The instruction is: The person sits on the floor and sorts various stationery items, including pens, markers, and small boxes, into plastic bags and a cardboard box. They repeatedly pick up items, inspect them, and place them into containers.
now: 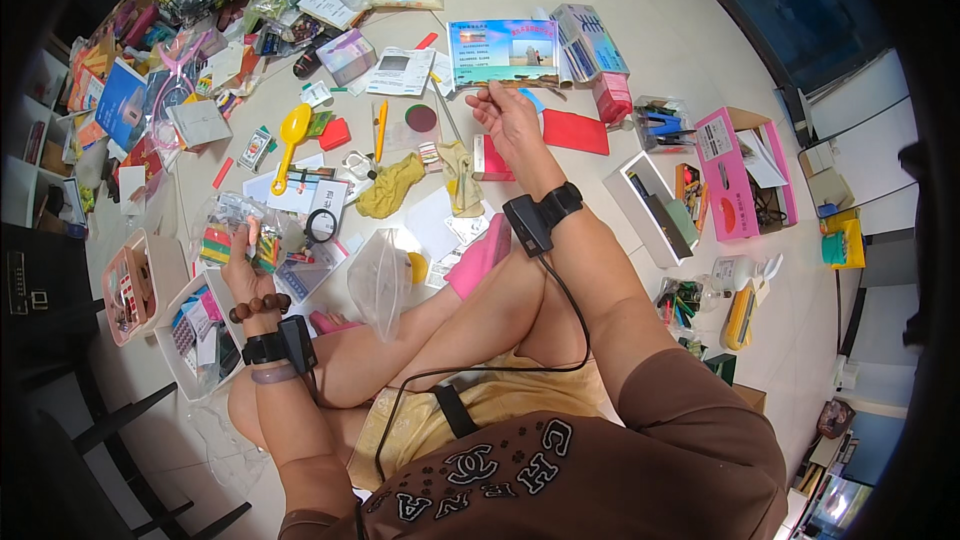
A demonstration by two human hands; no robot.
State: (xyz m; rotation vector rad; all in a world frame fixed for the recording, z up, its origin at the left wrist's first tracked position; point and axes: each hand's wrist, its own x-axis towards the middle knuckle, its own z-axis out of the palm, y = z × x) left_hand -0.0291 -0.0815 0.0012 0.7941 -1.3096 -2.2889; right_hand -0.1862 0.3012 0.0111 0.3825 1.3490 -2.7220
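Note:
My left hand (241,265) is closed around a clear plastic bag (270,223) with red, yellow and green pieces inside. A black-rimmed magnifying glass (321,226) lies just beside the bag. My right hand (508,125) reaches forward, its fingers curled at the lower edge of a glossy picture card (503,52) with a blue sky and beach scene. The fingertips overlap that edge and seem to pinch it. Near my right wrist lie a red folder (576,132) and a small red box (492,159).
Around me on the floor lie a yellow scoop (291,145), yellow cloth (392,187), a yellow pencil (381,130) and a clear bag (378,280). A pink box (738,178) and white box (650,208) stand right. Pink bins (143,285) sit left; a heap fills the far left.

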